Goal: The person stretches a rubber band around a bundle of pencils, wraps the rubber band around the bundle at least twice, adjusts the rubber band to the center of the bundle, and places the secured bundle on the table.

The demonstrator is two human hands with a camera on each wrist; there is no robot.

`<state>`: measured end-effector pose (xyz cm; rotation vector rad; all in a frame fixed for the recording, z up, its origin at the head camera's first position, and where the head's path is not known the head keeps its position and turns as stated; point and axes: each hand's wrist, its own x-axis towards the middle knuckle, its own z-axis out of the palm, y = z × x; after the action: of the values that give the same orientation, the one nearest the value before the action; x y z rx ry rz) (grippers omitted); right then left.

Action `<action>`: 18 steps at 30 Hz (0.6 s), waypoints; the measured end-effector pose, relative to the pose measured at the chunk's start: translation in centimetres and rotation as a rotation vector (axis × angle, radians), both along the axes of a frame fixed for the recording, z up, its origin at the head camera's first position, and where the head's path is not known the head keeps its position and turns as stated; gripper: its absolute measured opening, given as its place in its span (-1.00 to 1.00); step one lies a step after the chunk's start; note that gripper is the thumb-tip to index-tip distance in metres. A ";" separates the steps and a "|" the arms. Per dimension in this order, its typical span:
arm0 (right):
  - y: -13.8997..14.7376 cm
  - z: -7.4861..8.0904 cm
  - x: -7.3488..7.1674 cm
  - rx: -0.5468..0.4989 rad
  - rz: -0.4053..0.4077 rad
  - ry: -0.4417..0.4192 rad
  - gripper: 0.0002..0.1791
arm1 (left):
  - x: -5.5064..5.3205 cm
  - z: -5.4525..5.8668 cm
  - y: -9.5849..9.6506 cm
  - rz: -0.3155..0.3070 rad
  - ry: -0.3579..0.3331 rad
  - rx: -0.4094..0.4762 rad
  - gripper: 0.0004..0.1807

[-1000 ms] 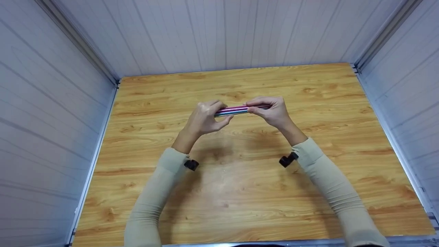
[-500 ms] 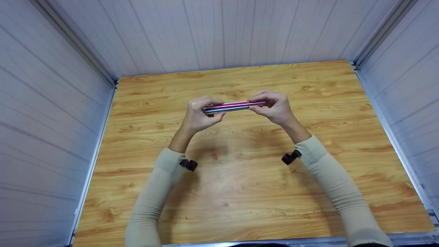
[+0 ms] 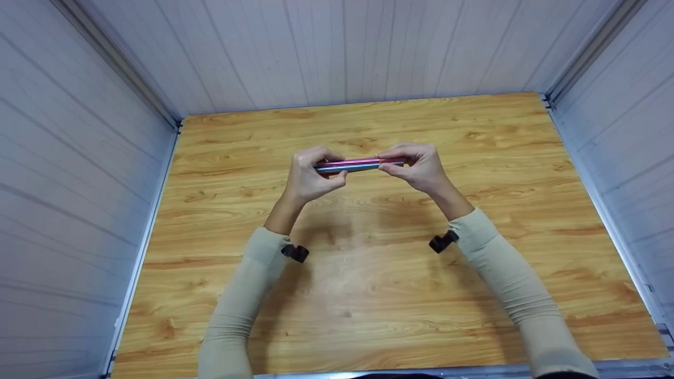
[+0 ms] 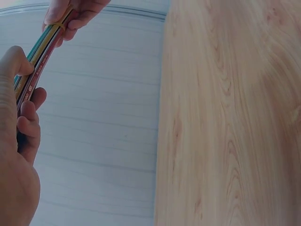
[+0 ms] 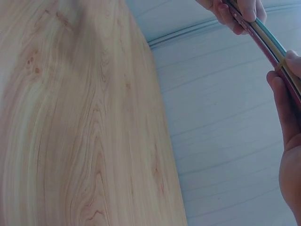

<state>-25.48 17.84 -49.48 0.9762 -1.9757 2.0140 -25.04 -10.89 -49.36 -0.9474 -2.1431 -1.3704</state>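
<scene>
Above the table, a bundle of several colored pencils (image 3: 350, 165) lies nearly level between the two hands; pink and blue ones show in the head view. My left hand (image 3: 310, 175) grips the bundle's left end, its thumb on the near side and fingers on the far side. Near the other end, my right hand (image 3: 421, 167) pinches the pencils between thumb and fingers. A yellowish rubber band (image 4: 57, 25) circles the bundle close to the right fingertips. In the right wrist view the same rubber band (image 5: 281, 63) sits by the right thumb. Both palms hide the pencils' ends.
Below the hands spreads a wood-grain table (image 3: 347, 295). White panel walls stand at the back (image 3: 326, 52), left (image 3: 68, 200) and right (image 3: 626, 137), with metal strips along the table's sides. A small black camera is on each sleeve cuff.
Since a second ago the bundle and left hand have shifted left, showing more pencil length between the hands. The right hand moved little, and the rubber band came into sight near its fingertips.
</scene>
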 end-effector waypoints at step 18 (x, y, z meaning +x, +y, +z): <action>0.0 0.1 -0.2 0.041 0.017 -0.033 -0.68 | 0.2 0.1 -0.1 -0.071 0.050 -0.151 -0.79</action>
<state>-25.70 17.86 -49.41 0.9778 -2.0403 2.0191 -24.89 -10.97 -49.30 -1.1130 -2.2193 -1.2161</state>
